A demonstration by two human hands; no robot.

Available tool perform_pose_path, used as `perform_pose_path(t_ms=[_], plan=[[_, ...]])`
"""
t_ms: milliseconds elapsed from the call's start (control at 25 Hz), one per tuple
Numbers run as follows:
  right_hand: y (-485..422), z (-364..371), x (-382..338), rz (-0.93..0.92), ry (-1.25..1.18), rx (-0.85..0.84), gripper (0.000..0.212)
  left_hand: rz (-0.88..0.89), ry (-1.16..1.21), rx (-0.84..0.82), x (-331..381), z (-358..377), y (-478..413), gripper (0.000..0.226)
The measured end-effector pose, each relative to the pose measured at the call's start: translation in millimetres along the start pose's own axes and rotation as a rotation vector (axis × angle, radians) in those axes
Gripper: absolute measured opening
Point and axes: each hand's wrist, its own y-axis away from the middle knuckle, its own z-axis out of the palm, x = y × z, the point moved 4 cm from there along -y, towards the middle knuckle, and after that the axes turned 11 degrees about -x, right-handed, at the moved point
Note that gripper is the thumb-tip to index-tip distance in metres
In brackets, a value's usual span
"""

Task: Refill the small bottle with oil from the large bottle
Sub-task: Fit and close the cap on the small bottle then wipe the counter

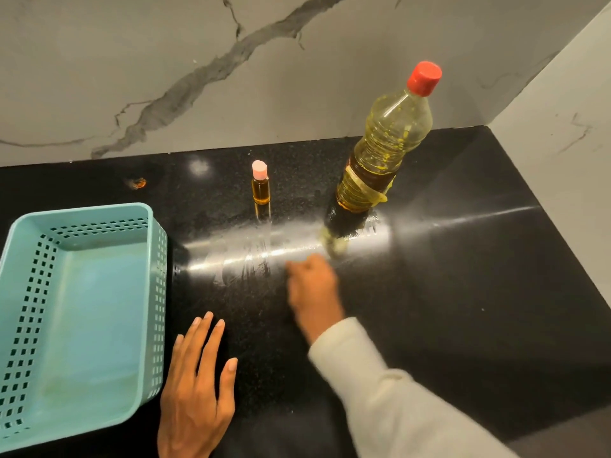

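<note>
Glossy black stone counter (463,259), perforated plastic basket (158,259)

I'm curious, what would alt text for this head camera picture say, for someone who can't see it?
On a black counter, a small bottle with a pink cap and a large bottle with a red cap stand upright and closed. The right hand, blurred, reaches toward them; the left hand lies flat beside a teal basket.
</note>
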Motion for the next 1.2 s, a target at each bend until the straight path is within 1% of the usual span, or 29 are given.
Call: perform_pose_path(t_ms=[40, 80, 120, 160, 200, 240, 280, 320, 360, 400, 440, 480, 560, 640, 680, 720, 760, 880, 920, 1000, 1040, 1080, 1200], plan=[[12.9, 23.3, -21.0, -0.081, -0.068, -0.154, 0.014, 0.000, 0.003, 0.000, -0.3, -0.7, -0.1, 0.060], [19.1, 36.4, -30.9, -0.197, -0.041, -0.231, 0.018, 0.001, 0.004, -0.001, -0.4, -1.3, -0.3, 0.060], [16.5, 30.1, -27.5, -0.239, 0.008, -0.209, 0.019, 0.002, 0.002, -0.004, -0.2, -1.8, -0.7, 0.060], [2.8, 11.4, -8.3, -0.230, 0.078, -0.081, 0.015, 0.001, -0.002, -0.008, -0.2, -1.9, -0.8, 0.061], [-14.1, -14.5, 16.7, -0.229, 0.181, 0.103, 0.010, -0.001, -0.005, -0.010, -0.3, -1.8, -1.2, 0.061], [-31.4, -45.5, 45.4, -0.184, 0.268, 0.242, 0.008, -0.002, -0.005, -0.010, 0.1, -1.8, -1.4, 0.061], [-43.9, -79.3, 74.5, -0.046, 0.299, 0.301, 0.010, -0.001, -0.004, -0.008, 0.6, -2.0, -1.6, 0.061], [-51.5, -108.0, 101.9, 0.116, 0.292, 0.335, 0.017, 0.001, -0.005, -0.008, 0.6, -2.3, -1.6, 0.061], [-56.0, -124.7, 122.0, 0.242, 0.259, 0.324, 0.022, 0.003, -0.008, -0.008, 0.5, -2.5, -1.8, 0.061], [-60.1, -127.4, 128.2, 0.286, 0.234, 0.341, 0.024, 0.003, -0.013, -0.009, 0.6, -2.6, -2.1, 0.061], [-60.3, -117.6, 116.5, 0.279, 0.229, 0.340, 0.024, 0.003, -0.017, -0.012, 0.9, -2.4, -1.8, 0.061], [-59.8, -97.0, 95.4, 0.209, 0.203, 0.287, 0.024, 0.004, -0.019, -0.014, 1.1, -2.0, -1.6, 0.061], [-47.8, -37.7, 39.5, 0.036, 0.070, 0.114, 0.025, 0.006, -0.017, -0.011, 1.2, -2.4, -2.0, 0.061], [-27.7, 10.5, -1.8, -0.162, 0.065, -0.046, 0.026, 0.009, -0.024, -0.014, 0.6, -2.3, -2.2, 0.061], [-24.9, 16.6, -4.8, -0.227, 0.098, -0.068, 0.026, 0.008, -0.024, -0.016, 0.9, -2.5, -2.0, 0.060], [-30.7, 6.6, 3.2, -0.224, 0.089, -0.030, 0.027, 0.007, -0.021, -0.016, 1.3, -2.8, -2.1, 0.060], [-40.0, -12.3, 21.3, -0.169, 0.077, 0.034, 0.027, 0.004, -0.019, -0.016, 0.8, -2.8, -2.1, 0.060], [-66.1, -85.2, 91.7, 0.069, 0.184, 0.255, 0.023, 0.000, -0.002, -0.016, 1.4, -3.0, -2.2, 0.061], [-68.6, -106.0, 111.0, 0.123, 0.206, 0.313, 0.022, 0.002, 0.002, -0.013, 1.9, -3.3, -2.4, 0.061], [-67.7, -119.0, 123.5, 0.214, 0.159, 0.348, 0.022, 0.007, 0.002, -0.013, 1.9, -3.1, -2.7, 0.060], [-66.9, -113.1, 117.2, 0.206, 0.145, 0.340, 0.022, 0.009, 0.001, -0.016, 1.6, -2.8, -2.7, 0.061], [-64.6, -104.0, 104.8, 0.161, 0.126, 0.329, 0.022, 0.011, 0.002, -0.019, 1.1, -2.5, -2.6, 0.061], [-57.2, -64.6, 59.3, -0.024, 0.064, 0.250, 0.022, 0.012, 0.000, -0.023, -0.3, -1.4, -1.9, 0.061]])
